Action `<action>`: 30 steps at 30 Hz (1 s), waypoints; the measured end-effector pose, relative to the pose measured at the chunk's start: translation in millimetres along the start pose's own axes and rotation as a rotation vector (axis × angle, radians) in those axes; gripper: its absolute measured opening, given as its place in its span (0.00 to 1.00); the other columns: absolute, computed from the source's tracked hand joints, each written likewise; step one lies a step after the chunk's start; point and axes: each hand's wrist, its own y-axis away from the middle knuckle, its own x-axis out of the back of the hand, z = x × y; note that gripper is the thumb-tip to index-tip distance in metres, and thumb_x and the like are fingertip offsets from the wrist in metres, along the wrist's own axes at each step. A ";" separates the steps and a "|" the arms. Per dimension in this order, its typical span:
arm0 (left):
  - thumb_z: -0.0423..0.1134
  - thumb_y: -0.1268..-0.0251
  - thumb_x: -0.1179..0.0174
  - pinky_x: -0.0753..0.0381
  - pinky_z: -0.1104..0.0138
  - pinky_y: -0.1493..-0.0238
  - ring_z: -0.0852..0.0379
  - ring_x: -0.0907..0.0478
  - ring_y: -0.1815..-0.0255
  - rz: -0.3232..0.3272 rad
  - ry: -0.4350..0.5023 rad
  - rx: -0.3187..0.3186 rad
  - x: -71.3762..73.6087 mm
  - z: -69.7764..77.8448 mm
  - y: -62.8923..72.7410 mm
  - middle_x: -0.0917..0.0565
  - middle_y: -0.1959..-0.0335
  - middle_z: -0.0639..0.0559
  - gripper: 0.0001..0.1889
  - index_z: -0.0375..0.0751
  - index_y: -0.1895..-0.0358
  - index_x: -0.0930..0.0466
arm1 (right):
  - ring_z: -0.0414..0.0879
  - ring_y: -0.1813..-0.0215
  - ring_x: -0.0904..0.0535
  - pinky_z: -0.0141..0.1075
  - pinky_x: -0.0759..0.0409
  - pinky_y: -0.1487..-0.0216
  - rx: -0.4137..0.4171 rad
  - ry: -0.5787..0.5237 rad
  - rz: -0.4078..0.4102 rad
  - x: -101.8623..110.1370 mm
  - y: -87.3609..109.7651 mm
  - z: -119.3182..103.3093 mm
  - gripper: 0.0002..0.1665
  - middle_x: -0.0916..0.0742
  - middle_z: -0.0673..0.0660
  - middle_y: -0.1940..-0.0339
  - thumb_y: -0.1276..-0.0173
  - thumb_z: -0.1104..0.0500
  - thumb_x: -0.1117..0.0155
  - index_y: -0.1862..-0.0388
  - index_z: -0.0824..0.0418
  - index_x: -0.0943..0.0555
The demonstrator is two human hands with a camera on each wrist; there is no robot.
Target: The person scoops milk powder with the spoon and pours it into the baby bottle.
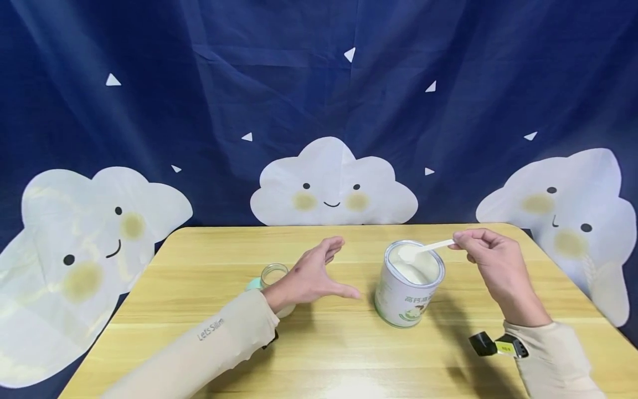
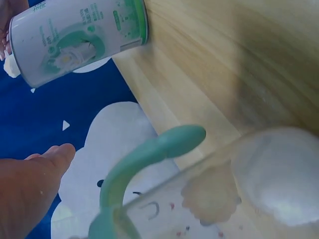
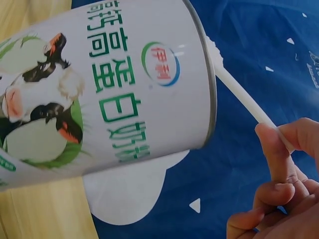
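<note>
My right hand (image 1: 500, 271) pinches the thin handle of a white scoop (image 1: 437, 245) between thumb and forefinger. White powder is heaped in the scoop's bowl, held at the mouth of an open milk powder can (image 1: 401, 302). More pale powder shows inside the can, which stands upright and has a cow on its label. Spread and holding nothing, my left hand (image 1: 309, 276) hovers left of the can, thumb apart from the fingers. Behind the left wrist stands an open clear cup (image 1: 274, 270), partly hidden. Its mint-green handle (image 2: 149, 152) and printed side show in the left wrist view.
Everything stands on a light wooden table (image 1: 339, 343) with rounded far corners. Beyond its far edge hangs a dark blue curtain (image 1: 299, 83) with smiling white clouds and small white triangles. A strapped device (image 1: 503, 346) sits at the right wrist.
</note>
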 end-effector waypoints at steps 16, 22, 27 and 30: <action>0.42 0.59 0.17 0.39 0.61 0.27 0.49 0.39 0.25 0.028 0.035 -0.032 25.7 -5.5 11.5 0.35 0.25 0.43 0.55 0.34 0.26 0.41 | 0.36 0.71 0.29 0.30 0.32 0.66 -0.011 -0.131 -0.011 -16.4 -1.2 -6.3 0.07 0.12 0.39 0.75 0.29 0.56 0.33 0.65 0.58 0.15; 0.41 0.58 0.17 0.38 0.62 0.27 0.49 0.39 0.25 0.034 0.047 -0.024 34.7 -4.8 17.7 0.35 0.25 0.44 0.55 0.36 0.25 0.41 | 0.36 0.69 0.27 0.28 0.31 0.65 -0.025 -0.158 -0.015 -21.7 -1.5 -5.9 0.06 0.12 0.40 0.75 0.30 0.58 0.33 0.65 0.59 0.15; 0.41 0.57 0.17 0.38 0.62 0.27 0.49 0.39 0.25 0.052 0.038 -0.030 42.2 -3.9 21.2 0.35 0.25 0.43 0.55 0.35 0.25 0.41 | 0.34 0.72 0.26 0.28 0.30 0.64 -0.013 -0.212 -0.026 -28.5 -0.5 -7.7 0.05 0.12 0.42 0.76 0.31 0.59 0.32 0.65 0.59 0.16; 0.41 0.57 0.17 0.38 0.61 0.27 0.49 0.39 0.25 0.062 0.025 -0.033 46.7 -4.7 23.2 0.35 0.26 0.43 0.54 0.35 0.26 0.41 | 0.34 0.72 0.25 0.28 0.30 0.65 -0.007 -0.255 -0.031 -33.1 0.2 -9.4 0.04 0.12 0.43 0.77 0.31 0.60 0.31 0.66 0.60 0.16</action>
